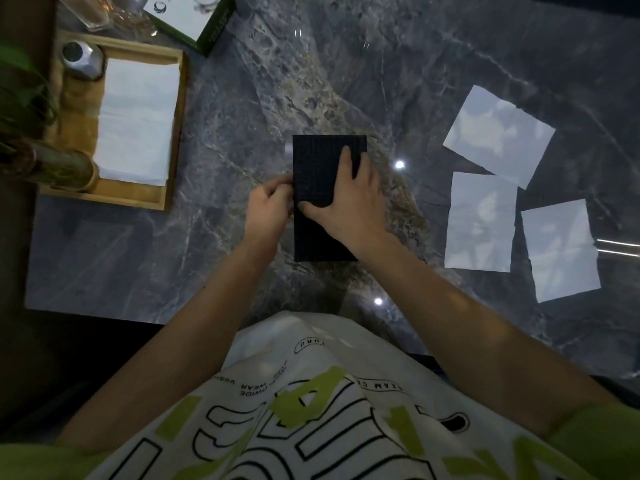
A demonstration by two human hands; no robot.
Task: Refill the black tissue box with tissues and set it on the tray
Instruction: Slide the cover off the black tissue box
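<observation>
Shirt [311, 410]: white with green and black print, nearest the camera, at the lower edge of the view.
Black tissue box [322, 168]: lies flat on the grey marble counter [242, 116], centred in front of the person, textured face up.
Left hand [268, 211]: fingers curled, pinching the left edge of the box.
Right hand [349, 202]: spread flat on top of the box, pressing down; thumb across the near part, fingers toward the right edge.
Loose tissues: three white sheets, [498, 135], [479, 221] and [559, 249], lie on the counter, right of the box and apart from it.
Tray [173, 133]: wooden, far left, well apart from the box; holds a white tissue stack [136, 121] and a small metal container [81, 58].
</observation>
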